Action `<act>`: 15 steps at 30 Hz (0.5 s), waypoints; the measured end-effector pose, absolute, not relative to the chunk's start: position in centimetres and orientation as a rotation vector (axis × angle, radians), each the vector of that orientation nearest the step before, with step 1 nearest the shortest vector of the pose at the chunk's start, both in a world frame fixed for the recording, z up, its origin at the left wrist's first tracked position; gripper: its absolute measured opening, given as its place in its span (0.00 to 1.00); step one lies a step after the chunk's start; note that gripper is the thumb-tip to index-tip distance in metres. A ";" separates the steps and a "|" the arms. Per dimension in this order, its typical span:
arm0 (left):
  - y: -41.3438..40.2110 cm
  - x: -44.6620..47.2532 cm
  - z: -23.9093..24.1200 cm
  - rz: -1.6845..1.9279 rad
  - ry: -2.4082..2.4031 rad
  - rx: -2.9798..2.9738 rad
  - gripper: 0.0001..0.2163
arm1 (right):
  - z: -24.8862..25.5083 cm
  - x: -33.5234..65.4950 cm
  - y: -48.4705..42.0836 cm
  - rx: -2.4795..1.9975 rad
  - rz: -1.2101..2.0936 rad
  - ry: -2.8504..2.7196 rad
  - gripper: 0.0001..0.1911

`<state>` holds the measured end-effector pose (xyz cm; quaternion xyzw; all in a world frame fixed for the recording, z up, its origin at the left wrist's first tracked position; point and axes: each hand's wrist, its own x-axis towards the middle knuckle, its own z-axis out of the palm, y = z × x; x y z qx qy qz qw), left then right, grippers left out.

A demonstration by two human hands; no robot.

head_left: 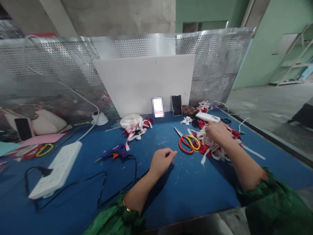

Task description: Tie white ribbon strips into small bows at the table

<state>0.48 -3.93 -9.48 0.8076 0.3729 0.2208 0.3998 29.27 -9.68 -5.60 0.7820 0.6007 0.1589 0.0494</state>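
Note:
My left hand hovers over the middle of the blue table with its fingers curled and thumb pressed to them. Something small and pale may be at its fingertips, too small to name. Over on the right, my right hand reaches down into a heap of white and red ribbon pieces. Its fingertips are hidden, so I cannot see whether they grip a ribbon. Between the hands lie scissors with orange and yellow handles, blades slightly apart. A blue glue gun rests left of my left hand.
A white power strip with a black plug and cords occupies the left. Pink and white bows lie by a white dish. Two phones lean on a white board. A white box-like device sits behind the ribbons.

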 end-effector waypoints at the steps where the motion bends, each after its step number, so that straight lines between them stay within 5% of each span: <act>1: -3.9 0.4 -9.4 0.568 0.945 2.034 0.17 | -5.7 29.1 -9.6 2.401 0.513 1.852 0.10; 8: -3.7 0.4 -9.1 0.771 0.908 1.883 0.13 | -5.1 24.8 -10.3 2.832 0.967 2.598 0.07; 13: -3.9 0.1 -7.9 1.235 0.762 1.808 0.22 | -5.7 19.6 -11.2 2.200 0.165 3.154 0.06; 15: -4.1 -0.1 -7.4 1.159 0.708 1.861 0.19 | -6.4 18.2 -11.0 2.032 0.136 3.123 0.07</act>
